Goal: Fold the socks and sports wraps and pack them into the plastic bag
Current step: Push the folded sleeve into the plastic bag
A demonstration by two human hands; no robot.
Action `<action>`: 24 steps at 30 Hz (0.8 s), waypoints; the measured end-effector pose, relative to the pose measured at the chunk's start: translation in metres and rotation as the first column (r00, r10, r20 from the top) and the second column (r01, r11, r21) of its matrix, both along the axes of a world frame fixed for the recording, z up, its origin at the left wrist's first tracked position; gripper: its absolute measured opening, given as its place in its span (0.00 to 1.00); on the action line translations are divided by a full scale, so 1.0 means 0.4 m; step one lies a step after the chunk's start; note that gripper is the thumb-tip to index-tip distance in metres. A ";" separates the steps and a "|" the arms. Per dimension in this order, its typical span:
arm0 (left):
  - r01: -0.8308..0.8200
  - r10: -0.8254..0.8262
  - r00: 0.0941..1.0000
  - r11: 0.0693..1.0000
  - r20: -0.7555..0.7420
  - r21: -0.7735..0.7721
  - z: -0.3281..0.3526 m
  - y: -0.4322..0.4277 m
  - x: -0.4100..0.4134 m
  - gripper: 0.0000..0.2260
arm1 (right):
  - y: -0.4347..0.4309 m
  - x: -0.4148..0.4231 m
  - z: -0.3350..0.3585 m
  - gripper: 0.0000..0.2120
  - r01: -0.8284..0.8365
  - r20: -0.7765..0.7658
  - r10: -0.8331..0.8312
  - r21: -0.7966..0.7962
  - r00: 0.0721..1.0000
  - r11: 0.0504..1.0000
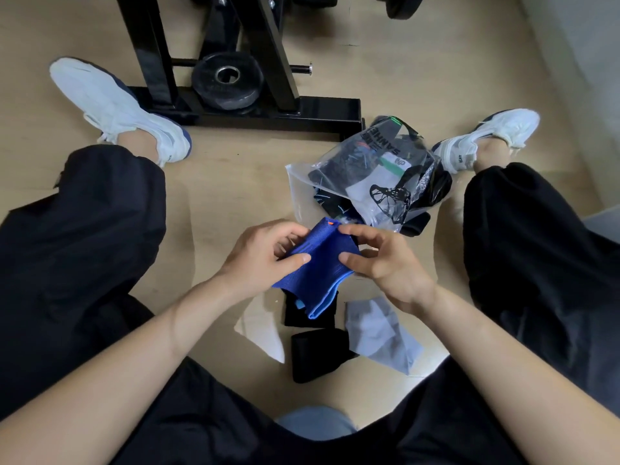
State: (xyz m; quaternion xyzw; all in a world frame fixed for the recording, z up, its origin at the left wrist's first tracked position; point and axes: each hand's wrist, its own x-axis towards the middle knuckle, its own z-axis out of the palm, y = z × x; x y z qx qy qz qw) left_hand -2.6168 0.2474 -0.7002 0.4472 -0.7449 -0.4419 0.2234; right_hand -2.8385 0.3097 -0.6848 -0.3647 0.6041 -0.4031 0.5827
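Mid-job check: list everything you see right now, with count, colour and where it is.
blue item: one, blue with an orange tag, held between both hands
plastic bag: one, clear, on the floor beyond the right hand, dark items inside
black pieces: at least two, black, on the floor below the hands
white sock: one, white, on the floor left of the black pieces
grey sock: one, pale grey, on the floor right of them
weight rack: one, black, far side of the floor
weight plate: one, black, at the rack's base
shoes: two, white, on the feet
trousers: black, both legs
left hand: grips the blue item
right hand: pinches the blue item
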 end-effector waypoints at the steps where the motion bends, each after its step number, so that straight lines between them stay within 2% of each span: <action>1: 0.039 -0.039 0.999 0.999 -0.003 -0.031 0.001 0.009 -0.004 0.12 | -0.001 0.002 0.002 0.18 0.020 0.044 -0.021 0.015 0.999 1.000; 6: 0.107 -0.114 0.993 0.976 -0.024 -0.188 0.004 0.042 -0.018 0.12 | -0.004 0.000 0.017 0.15 0.025 0.245 -0.052 0.113 0.968 0.993; 11: 0.172 -0.182 0.983 0.961 -0.027 -0.217 0.008 0.058 -0.027 0.15 | -0.001 0.002 0.016 0.19 0.039 0.215 -0.050 0.053 0.975 0.998; 15: 0.216 -0.224 0.971 0.971 -0.085 -0.099 0.018 0.058 -0.029 0.13 | -0.004 -0.015 0.013 0.14 0.023 0.176 -0.017 -0.034 0.984 0.999; 18: 0.073 -0.085 0.986 0.994 -0.145 -0.083 0.030 0.040 -0.020 0.13 | -0.011 -0.033 0.023 0.14 -0.032 0.198 0.046 -0.074 0.979 0.997; 20: 0.033 -0.037 0.993 0.998 -0.110 -0.045 0.028 0.022 -0.012 0.19 | -0.013 -0.040 0.029 0.14 -0.057 0.229 0.078 -0.094 0.970 0.994; 24: 0.165 -0.149 0.984 0.970 -0.095 0.181 0.036 0.035 -0.022 0.33 | -0.012 -0.040 0.036 0.13 -0.039 0.262 0.076 -0.144 0.962 0.989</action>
